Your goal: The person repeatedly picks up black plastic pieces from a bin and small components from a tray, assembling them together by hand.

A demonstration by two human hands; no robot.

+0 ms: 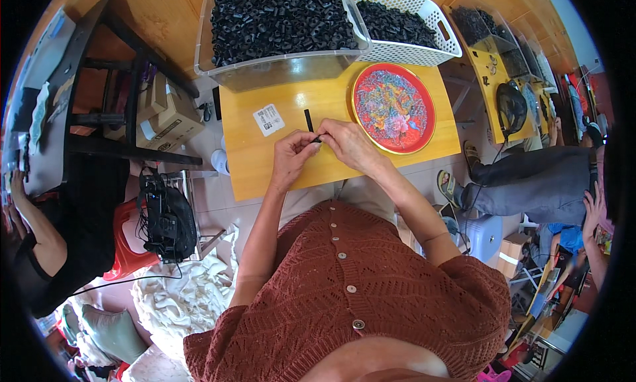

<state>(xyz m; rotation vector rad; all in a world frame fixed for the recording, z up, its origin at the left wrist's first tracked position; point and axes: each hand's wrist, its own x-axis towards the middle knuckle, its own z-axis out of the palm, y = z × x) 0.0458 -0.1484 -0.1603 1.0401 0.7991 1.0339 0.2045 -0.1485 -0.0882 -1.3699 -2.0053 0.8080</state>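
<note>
My left hand [293, 157] and my right hand [349, 145] meet over the near half of the yellow table [255, 167]. Both are closed, pinching a small black piece [317, 140] between the fingertips. Its exact kind is mostly hidden by the fingers. Just beyond the fingertips is a thin black stick-like piece [308, 119]; I cannot tell whether it touches them. A white label with printed square codes [269, 119] lies to the left. Right of my hands sits a round red tray [425, 125] with a gold rim, its patterned bottom strewn with many tiny shiny pieces.
At the table's far side stand a clear plastic bin [265, 74] and a white perforated basket [414, 51], both full of small black parts. Cardboard boxes [173, 120] and a black-framed table are on the left. Other people sit at both sides. White cloth [185, 292] is heaped at lower left.
</note>
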